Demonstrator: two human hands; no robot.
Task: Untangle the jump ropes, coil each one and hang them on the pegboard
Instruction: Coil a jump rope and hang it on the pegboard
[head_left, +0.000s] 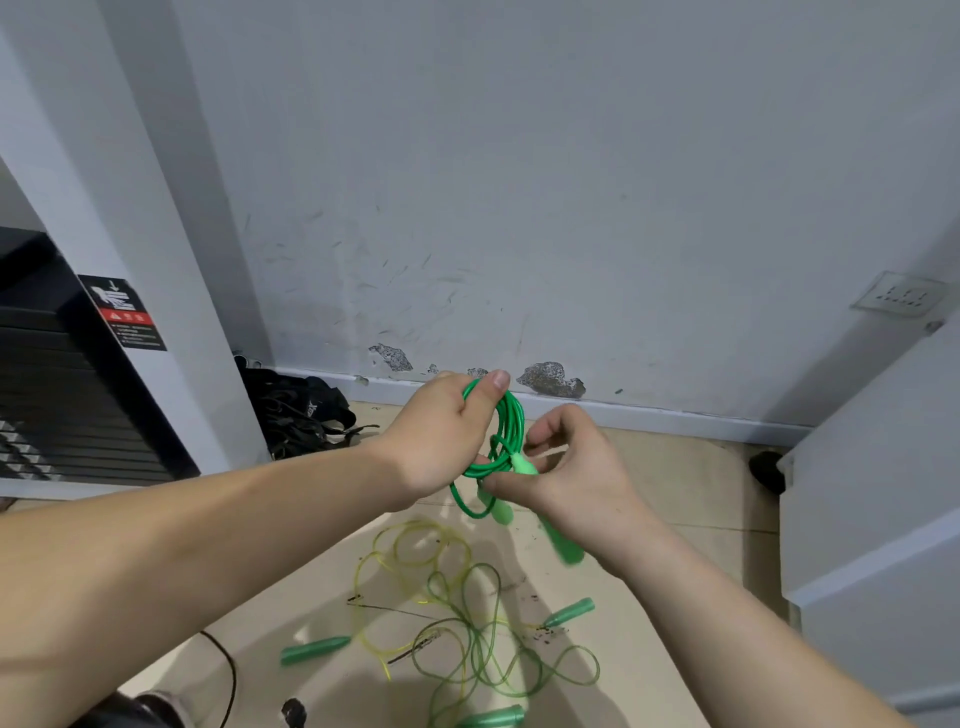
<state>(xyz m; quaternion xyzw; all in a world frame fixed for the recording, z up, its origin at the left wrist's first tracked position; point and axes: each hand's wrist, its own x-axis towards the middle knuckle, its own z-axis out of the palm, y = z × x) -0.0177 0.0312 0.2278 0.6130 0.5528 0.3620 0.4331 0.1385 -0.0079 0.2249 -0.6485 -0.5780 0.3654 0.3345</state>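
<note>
Forearms are both bare and reach forward. Below the hands, on the floor (649, 483), a yellow rope (410, 551) and a pale green rope (483, 654) lie crossed through each other, not yet separated. Loose floor handles (314, 649) are scattered among them.

Left hand (441, 436) grips the top of the green rope (506, 426), which is gathered in a coil, with the thumb pressed over the loops. Right hand (576, 478), just beside it, pinches a strand near the coil's lower end, fingers curled. Two hanging handles (563, 545) dangle under the hands; one is blurred. One slack loop droops beneath the left hand.

Risks, as judged:
- If the left thumb eases, the springy loops likely fan open and the coil is lost.
- The weight of the dangling handles pulls on the last turns, so a weak pinch lets the end slide out.
- The drooping loop may snag on a handle and re-knot.
- The tangle lies underfoot, and a step could tighten it.

Beyond the hands, black straps (301, 410) lie against the wall (571, 208). No pegboard is in view.
</note>
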